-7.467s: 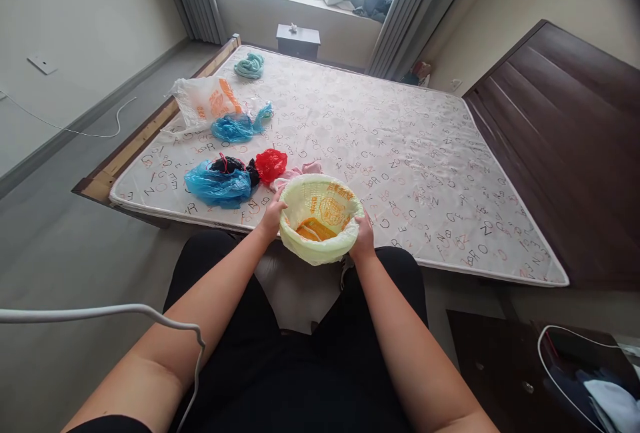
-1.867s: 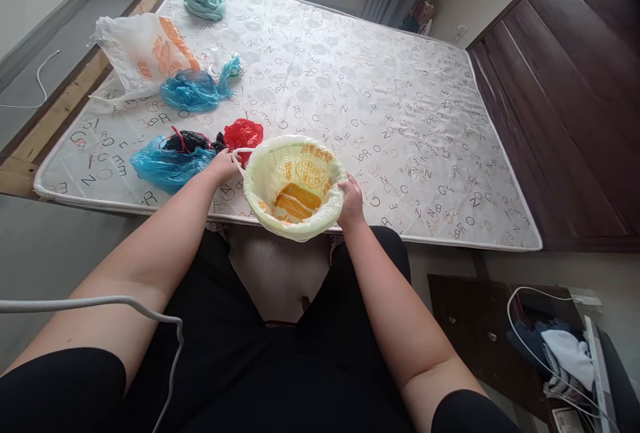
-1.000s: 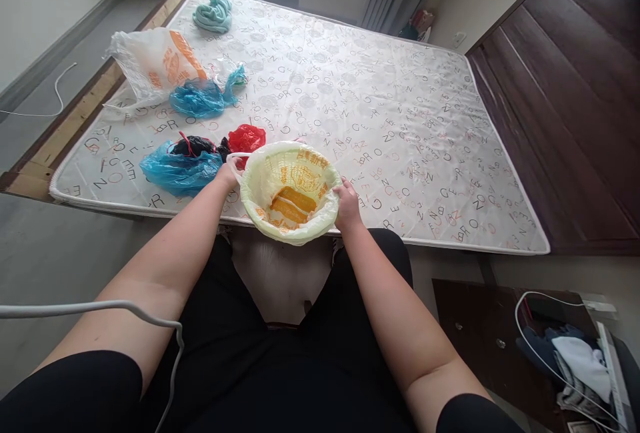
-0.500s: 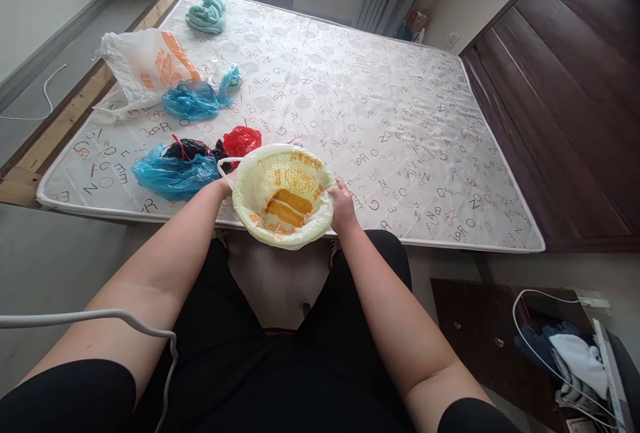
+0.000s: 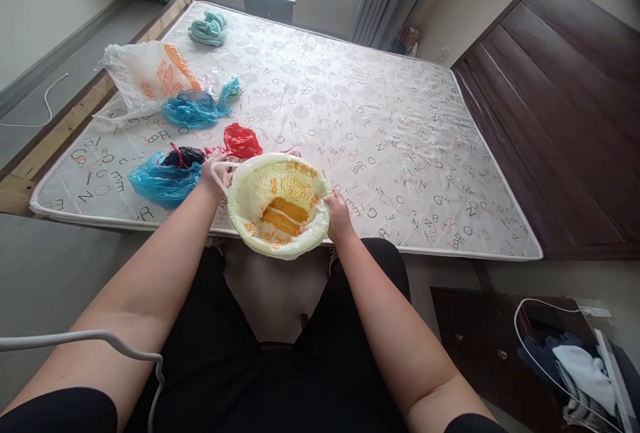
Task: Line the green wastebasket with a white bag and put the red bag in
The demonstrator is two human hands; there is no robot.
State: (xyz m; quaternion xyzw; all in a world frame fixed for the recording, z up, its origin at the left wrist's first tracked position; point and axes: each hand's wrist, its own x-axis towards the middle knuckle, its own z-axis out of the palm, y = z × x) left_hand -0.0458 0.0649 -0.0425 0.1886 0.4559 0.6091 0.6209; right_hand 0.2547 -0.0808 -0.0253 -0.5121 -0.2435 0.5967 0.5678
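A pale yellow wastebasket, lined with a printed plastic bag, is tilted towards me above the mattress's near edge. My right hand grips its right rim, the thumb over the folded liner. On the other side, my left hand is off the rim with its fingers apart, beside the liner's loose white handle loop. Its fingertips are partly hidden by that loop. Close to this hand lie a black plastic bag on a blue plastic bag and a red plastic bag.
The mattress also carries a white bag with orange print, another blue bag and a teal cloth. A dark headboard stands right. A grey cable crosses my left arm.
My left hand has come out from behind the wastebasket's left side and moved left and up. The wastebasket has shifted slightly left in view, my right hand still on it.
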